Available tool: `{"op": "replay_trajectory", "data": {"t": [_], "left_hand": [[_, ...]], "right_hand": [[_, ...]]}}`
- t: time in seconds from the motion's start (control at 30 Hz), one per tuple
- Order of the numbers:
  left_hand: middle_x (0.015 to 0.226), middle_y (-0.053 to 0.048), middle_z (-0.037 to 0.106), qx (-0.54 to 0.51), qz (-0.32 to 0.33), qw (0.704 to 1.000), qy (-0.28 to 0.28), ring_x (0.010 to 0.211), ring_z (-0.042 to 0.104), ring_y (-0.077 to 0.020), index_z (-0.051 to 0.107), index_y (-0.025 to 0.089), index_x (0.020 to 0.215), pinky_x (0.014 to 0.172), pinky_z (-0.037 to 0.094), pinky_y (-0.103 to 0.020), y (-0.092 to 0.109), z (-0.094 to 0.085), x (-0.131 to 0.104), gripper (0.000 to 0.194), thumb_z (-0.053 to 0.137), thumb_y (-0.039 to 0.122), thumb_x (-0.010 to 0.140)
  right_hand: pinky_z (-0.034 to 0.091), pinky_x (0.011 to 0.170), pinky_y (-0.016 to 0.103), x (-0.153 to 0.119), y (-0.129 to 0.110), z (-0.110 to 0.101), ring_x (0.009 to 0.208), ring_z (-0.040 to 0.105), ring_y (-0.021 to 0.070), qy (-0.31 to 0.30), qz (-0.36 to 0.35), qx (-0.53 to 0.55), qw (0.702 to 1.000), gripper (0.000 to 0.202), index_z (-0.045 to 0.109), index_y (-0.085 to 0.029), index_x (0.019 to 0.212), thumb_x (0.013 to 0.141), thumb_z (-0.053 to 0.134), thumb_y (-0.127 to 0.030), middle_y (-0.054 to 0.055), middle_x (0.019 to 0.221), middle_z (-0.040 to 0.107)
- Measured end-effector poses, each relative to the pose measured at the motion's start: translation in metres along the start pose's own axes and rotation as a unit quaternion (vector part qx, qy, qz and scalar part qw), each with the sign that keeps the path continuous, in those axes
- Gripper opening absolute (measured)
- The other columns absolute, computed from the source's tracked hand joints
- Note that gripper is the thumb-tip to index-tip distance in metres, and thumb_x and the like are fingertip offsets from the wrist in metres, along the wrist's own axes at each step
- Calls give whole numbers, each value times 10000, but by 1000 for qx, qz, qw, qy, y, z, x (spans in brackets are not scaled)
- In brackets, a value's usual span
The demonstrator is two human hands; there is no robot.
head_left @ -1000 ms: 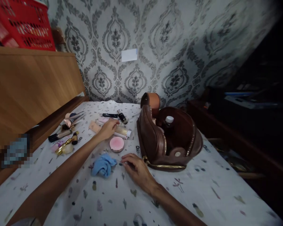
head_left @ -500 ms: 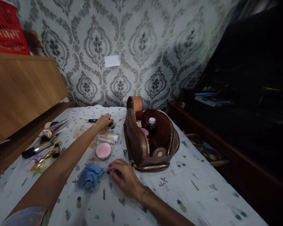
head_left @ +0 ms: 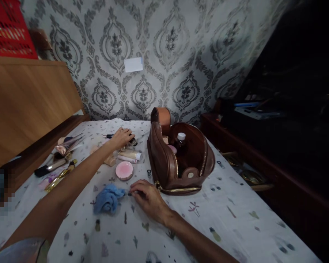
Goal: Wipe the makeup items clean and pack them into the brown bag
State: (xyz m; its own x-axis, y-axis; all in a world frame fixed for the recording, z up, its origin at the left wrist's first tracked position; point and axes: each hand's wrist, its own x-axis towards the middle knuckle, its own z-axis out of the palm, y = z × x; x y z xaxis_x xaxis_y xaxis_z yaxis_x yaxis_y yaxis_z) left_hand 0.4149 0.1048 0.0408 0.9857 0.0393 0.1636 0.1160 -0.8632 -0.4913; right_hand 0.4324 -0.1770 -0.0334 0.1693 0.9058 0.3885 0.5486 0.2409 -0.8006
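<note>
Damask wallpaper [head_left: 170,40], grey on silver, across the top of the frame, with one white plate [head_left: 133,64] at upper centre. Red plastic basket [head_left: 12,33], upper left, on a wooden cabinet [head_left: 27,98]. White cloth [head_left: 222,233], printed with plants and pineapples, spread over the lower frame.

Left hand [head_left: 122,138]: left of centre, palm down, fingers bent over a small dark container [head_left: 133,141]; whether its grip is closed on it cannot be told. Right hand [head_left: 148,199]: lower centre, fingers half curled; whether the grip holds anything small cannot be told.

Crumpled blue cloth [head_left: 108,200]: lower left of centre, just left of the right hand's fingertips. Round pink compact [head_left: 124,170]: centre, above the blue cloth. Beige tube with white cap [head_left: 129,155] and slim pink tube [head_left: 127,159]: side by side, above the compact.

Brown leather bag [head_left: 164,164]: right of centre, unzipped and gaping; inside, upright, a dark bottle with white cap [head_left: 181,136].

Black-capped bottle [head_left: 50,168] and gold-coloured item [head_left: 59,178]: left side of the frame, among assorted cosmetics, partly blurred.
</note>
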Motion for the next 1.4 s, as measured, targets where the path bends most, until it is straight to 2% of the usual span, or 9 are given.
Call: {"op": "replay_trajectory", "data": {"t": [0.13,0.3,0.53,0.77,0.9,1.0,1.17,1.27,1.4], "left_hand": [[1185,-141,595,1,-10,1000,10,1128,502,-301,542,174,1188,904,350,-428,5,-11,-20,350,576,80,852],[1140,-135,599,-52,-28,998,11,1113,507,-305,567,180,1164,935,337,-444,23,-23,-50,263,510,131,913],[1278,-143,567,-134,-85,987,11,1185,485,-323,535,195,1268,993,356,-461,40,-39,-85,354,519,163,916],[1354,-108,550,-262,-130,951,97,1253,495,-278,505,206,1330,1050,413,-437,67,-53,-119,448,509,132,888],[1434,-104,481,-324,-96,931,138,1314,471,-253,510,230,1329,1085,421,-423,90,-56,-138,511,474,37,857],[1431,-110,452,-345,-64,924,154,1305,473,-248,539,260,1319,1040,468,-396,102,-54,-147,492,476,41,883],[1075,-81,527,-304,-34,933,189,960,566,-197,617,284,1273,794,540,-306,111,-49,-153,412,511,113,913],[992,-64,532,-322,-13,931,173,877,571,-166,615,284,1293,753,534,-265,115,-46,-154,404,471,141,943],[1007,-59,610,-347,12,927,139,916,618,-157,567,276,1348,812,539,-259,120,-44,-156,459,422,110,946]], "right_hand": [[506,801,290,2,1,0,898,649,176,-3,-4,6,1000,202,714,-182,905,833,568,-62,61,946,718],[515,769,283,3,-2,-2,885,652,172,-13,14,18,1000,194,714,-187,912,853,552,-98,64,967,714],[514,732,278,3,-6,-4,901,651,178,-21,38,29,999,194,709,-199,916,862,532,-139,63,976,708],[502,699,275,2,-6,-3,798,630,160,-8,60,21,998,195,676,-181,1006,866,539,-179,57,955,700],[509,644,275,0,-3,-2,763,622,156,13,70,24,997,316,607,-177,1169,862,547,-222,69,1003,683],[539,677,303,-1,0,0,834,642,175,24,57,24,998,431,526,-186,1297,870,548,-242,94,1076,668],[561,795,353,-1,4,3,968,649,195,31,35,23,999,466,478,-201,1339,877,532,-225,108,1149,645],[560,844,378,-2,4,4,1039,637,210,35,42,22,998,496,441,-203,1375,887,528,-229,120,1197,629],[558,884,394,-3,4,4,1114,606,228,44,33,12,998,585,396,-229,1434,866,526,-186,126,1300,567]]}}
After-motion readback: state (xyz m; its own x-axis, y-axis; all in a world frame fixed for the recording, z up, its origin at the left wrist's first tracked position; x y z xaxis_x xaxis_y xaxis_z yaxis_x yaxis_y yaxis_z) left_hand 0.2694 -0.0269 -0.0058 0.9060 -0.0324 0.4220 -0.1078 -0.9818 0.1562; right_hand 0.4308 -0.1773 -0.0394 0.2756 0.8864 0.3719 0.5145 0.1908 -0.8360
